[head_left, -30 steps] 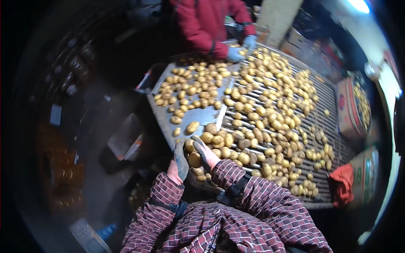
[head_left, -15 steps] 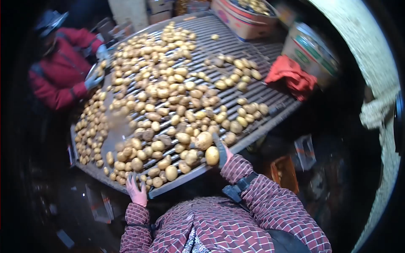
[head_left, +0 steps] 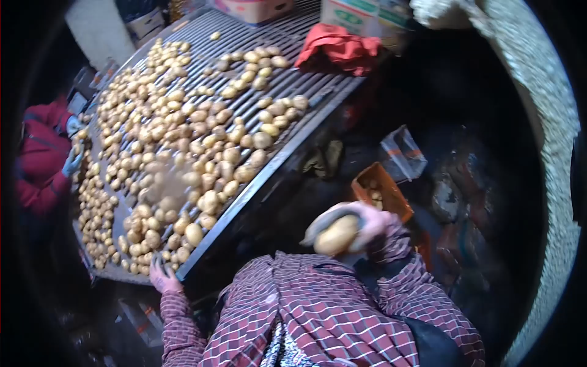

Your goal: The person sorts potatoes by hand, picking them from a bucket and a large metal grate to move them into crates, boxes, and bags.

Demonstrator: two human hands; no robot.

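My right hand [head_left: 361, 223], in a grey and pink glove and blurred by motion, is wrapped round a large potato [head_left: 337, 235], away from the table and near the orange crate. My left hand [head_left: 162, 275], gloved alike, rests at the near edge of the slatted table [head_left: 244, 199], its fingers touching the small potatoes [head_left: 147, 244] there. Those fingers are slightly apart and hold nothing that I can see. Many potatoes lie over the left and middle of the slats, with smaller groups farther right.
An orange crate [head_left: 382, 189] with potatoes stands low at the right, beside a clear bag [head_left: 403, 153]. A red cloth [head_left: 339, 49] and boxes [head_left: 351, 15] are at the table's far end. A co-worker's gloved hands [head_left: 73, 160] are at the left edge.
My right hand has left the table edge and moved right with a large potato in it. The view has turned, shifting the table to the left. My left hand remains at the edge.
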